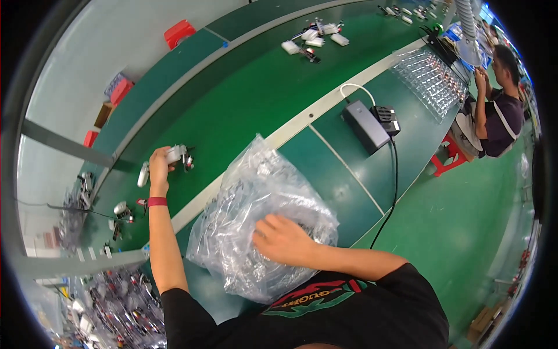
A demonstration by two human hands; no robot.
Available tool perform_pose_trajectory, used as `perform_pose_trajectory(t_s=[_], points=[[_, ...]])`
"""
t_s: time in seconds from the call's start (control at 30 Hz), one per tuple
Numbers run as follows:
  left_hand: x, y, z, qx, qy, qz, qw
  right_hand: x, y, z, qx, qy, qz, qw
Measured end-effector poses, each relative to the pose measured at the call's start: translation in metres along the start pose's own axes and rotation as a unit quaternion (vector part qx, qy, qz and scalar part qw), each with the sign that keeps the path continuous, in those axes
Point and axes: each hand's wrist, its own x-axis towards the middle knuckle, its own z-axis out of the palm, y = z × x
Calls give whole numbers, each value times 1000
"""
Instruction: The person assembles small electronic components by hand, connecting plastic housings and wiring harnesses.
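My left hand point(159, 170) reaches out over the green belt, its fingers closed round a white plastic part point(175, 154) with small dark and red pieces and wires at its end. Close beside that hand lies another white part point(143, 174). A large clear plastic bag point(229, 232) sits on the table edge right in front of my body. My right hand point(283, 239) rests at the bag's mouth with its fingers curled in; what the fingertips grip, if anything, is hidden. Shiny small pieces show through the film, too blurred to name.
Further along the belt lies a cluster of white parts point(314, 39). A grey power adapter point(365, 125) with a cable stands on the table to the right, before a clear blister tray point(433, 81). A seated co-worker point(494, 110) is at the far right. Red bins point(179, 34) line the far ledge.
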Motion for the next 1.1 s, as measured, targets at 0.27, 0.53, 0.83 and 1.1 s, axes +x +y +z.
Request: perform_pose_trajectory(t_s=[0.27, 0.53, 0.83, 1.1], points=[[46, 70, 84, 463, 120, 333, 813, -2, 13, 14, 141, 87, -166, 972], [90, 131, 288, 446, -14, 556, 702, 0, 20, 3, 206, 78, -127, 967], [131, 137, 387, 356, 4, 532, 768, -4, 26, 32, 258, 33, -139, 955], [149, 133, 281, 345, -125, 437, 821, 6, 19, 9, 228, 14, -160, 960]])
